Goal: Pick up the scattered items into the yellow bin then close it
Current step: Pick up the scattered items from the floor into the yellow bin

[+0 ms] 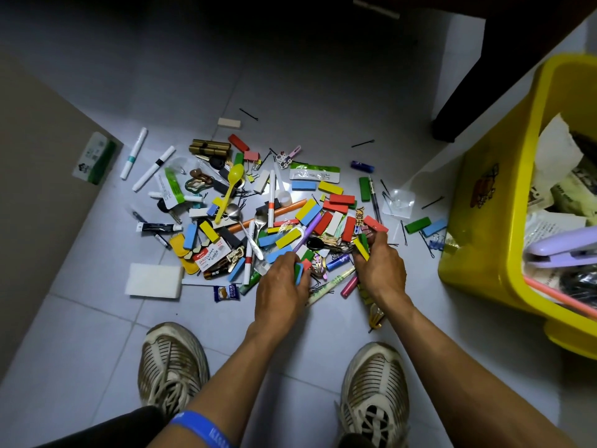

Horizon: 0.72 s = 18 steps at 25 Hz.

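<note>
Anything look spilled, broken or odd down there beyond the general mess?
Nothing looks broken. The odd bits are strays away from the pile: a beige block and black hairpins lie farther out on the floor. An orange straw pokes out over the yellow bin rim, which might hinder closing.

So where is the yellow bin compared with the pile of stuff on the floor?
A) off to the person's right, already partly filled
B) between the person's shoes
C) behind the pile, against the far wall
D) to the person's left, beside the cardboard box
A: the yellow bin stands at the right edge of the view, right of the pile, and holds papers and a purple stapler-like tool, while both hands are still in the pile.
</note>
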### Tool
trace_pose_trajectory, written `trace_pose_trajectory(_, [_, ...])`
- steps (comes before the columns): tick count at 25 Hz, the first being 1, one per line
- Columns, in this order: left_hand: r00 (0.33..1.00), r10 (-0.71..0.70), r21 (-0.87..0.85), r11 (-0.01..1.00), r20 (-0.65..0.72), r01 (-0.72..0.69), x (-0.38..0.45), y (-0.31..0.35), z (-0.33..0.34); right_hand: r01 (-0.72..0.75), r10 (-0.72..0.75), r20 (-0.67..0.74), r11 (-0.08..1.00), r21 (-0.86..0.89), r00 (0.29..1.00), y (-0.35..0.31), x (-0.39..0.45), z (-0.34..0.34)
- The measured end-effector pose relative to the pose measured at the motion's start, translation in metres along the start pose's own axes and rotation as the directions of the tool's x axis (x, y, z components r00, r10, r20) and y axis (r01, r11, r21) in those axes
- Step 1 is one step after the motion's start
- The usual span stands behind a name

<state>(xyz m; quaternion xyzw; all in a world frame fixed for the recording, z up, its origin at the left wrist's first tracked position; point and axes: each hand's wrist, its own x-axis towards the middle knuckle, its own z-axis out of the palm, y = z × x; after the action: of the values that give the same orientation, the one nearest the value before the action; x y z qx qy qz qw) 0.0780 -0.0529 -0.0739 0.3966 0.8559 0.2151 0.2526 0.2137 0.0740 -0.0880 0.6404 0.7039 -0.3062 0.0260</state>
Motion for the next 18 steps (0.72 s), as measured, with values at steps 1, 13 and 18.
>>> trace_pose_trajectory(1, [1.0, 0.0, 0.012, 1.0, 0.002, 0.0, 0.004, 0.003, -0.002, -0.012, 0.012, -0.003, 0.999, 0.036, 1.0, 0.0, -0.001, 0.0])
trace_pose_trajectory(13, [0.988, -0.054, 0.218, 0.976, 0.147, 0.021, 0.023, 0.021, -0.004, -0.372, -0.024, 0.397, 0.303, 0.877, 0.917, 0.001, -0.034, -0.018])
trace_pose_trajectory(18, [0.99, -0.106, 0.252, 0.964, 0.095, 0.079, 0.023, 0.015, -0.002, -0.328, 0.038, 0.333, 0.311, 0.892, 0.942, 0.001, -0.031, -0.026])
